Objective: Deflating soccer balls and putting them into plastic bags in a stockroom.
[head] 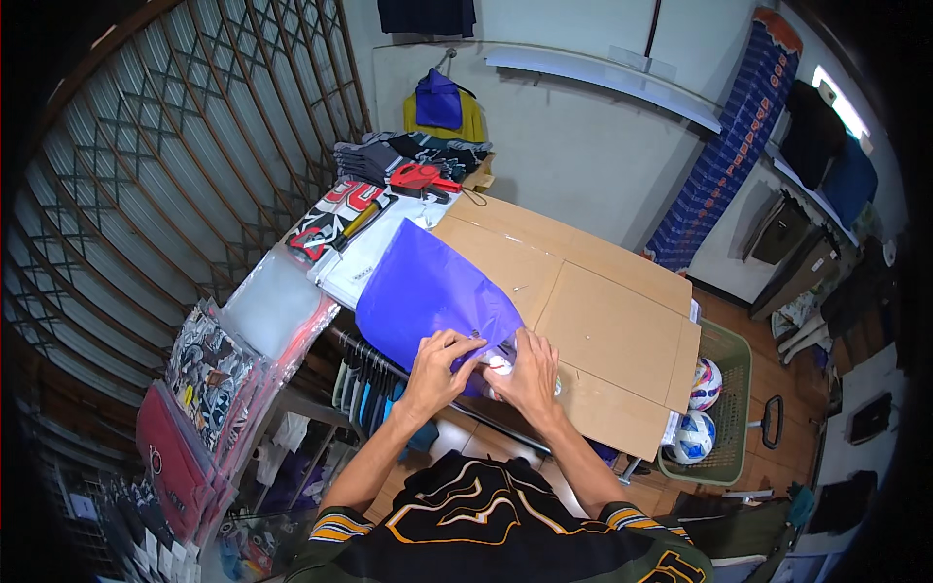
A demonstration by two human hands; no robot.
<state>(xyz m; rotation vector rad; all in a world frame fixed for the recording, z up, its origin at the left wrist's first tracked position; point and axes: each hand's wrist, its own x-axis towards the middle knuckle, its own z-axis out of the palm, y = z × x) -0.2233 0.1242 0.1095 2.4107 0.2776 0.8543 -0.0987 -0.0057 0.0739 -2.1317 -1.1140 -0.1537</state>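
A purple plastic bag (430, 291) lies across the near left part of a brown cardboard sheet (612, 313) on the table. My left hand (443, 370) pinches its near edge between thumb and fingers. Close on the right, my right hand (528, 375) grips the same end of the bag, its thumb almost meeting the left thumb. Between the two hands shows a small whitish item (500, 362) with some red on it. The fingers cover much of it, so I cannot tell what it is.
Beyond the bag lie a red handheld labeller (421, 178) and a yellow-and-black-handled tool (358, 224). Clear plastic sleeves (273, 302) and packed garments (211, 382) fill the left side. A green basket (732, 408) with balls (692, 437) stands right. Garments hang from a rail (364, 348) below.
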